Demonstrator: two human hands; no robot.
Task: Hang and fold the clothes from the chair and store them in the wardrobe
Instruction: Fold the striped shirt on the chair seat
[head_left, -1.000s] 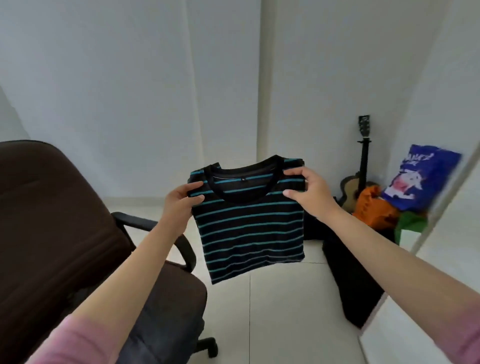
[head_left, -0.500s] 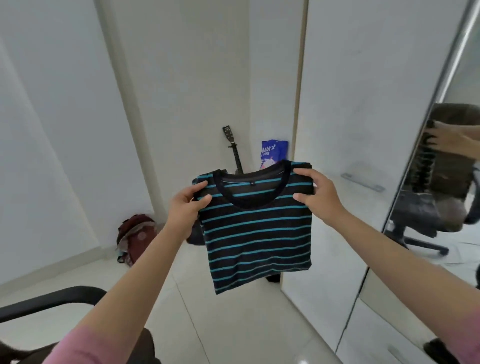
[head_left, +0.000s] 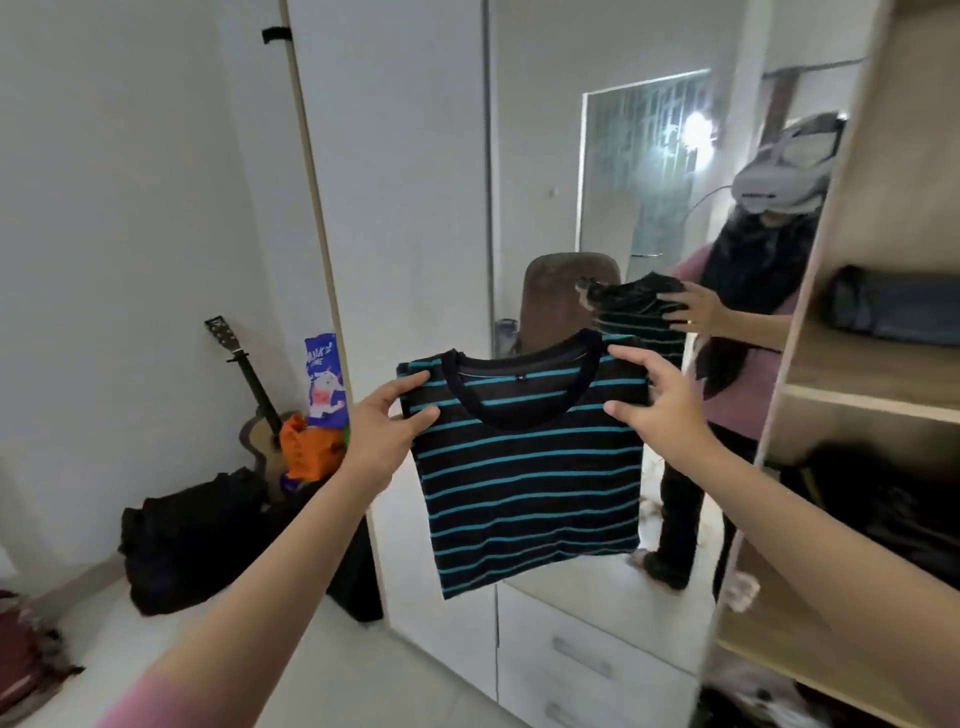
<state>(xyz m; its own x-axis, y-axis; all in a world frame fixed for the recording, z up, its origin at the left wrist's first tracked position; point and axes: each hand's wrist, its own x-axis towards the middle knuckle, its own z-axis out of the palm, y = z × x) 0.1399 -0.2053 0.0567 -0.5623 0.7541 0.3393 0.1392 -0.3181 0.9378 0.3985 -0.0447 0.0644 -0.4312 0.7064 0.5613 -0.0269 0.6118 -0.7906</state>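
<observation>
- Far over on the left, low by the floor, a dark red bag (head_left: 21, 644) peeks in at the edge.
- Next to it, a black bag (head_left: 192, 540) sits on the floor by the white wall.
- Behind the black bag, a guitar (head_left: 254, 400) leans up against the wall.
- An orange bag (head_left: 306, 447) sits just beside the guitar, and a blue packet (head_left: 324, 379) with a cartoon animal stands above it.
- Near the middle, the left hand (head_left: 379, 441) pinches the left shoulder of the striped shirt (head_left: 530, 478), thumb in front and fingers on top.
- The shirt is black with blue stripes. It is folded narrow and hangs flat in the air, in front of the white wardrobe door (head_left: 405, 208), not touching it.
- The right hand (head_left: 660, 410) grips the right shoulder of the shirt with curled fingers.
- Behind the shirt, a mirror (head_left: 597, 208) on the wardrobe shows a brown chair (head_left: 561, 296) and a person holding the same shirt.
- White drawers (head_left: 587, 660) sit low under the mirror.
- On the far right, wooden shelves (head_left: 872, 374) stand open. A dark folded bundle (head_left: 893, 312) lies on an upper shelf, and dark clothes (head_left: 883, 509) lie on the shelf below.
</observation>
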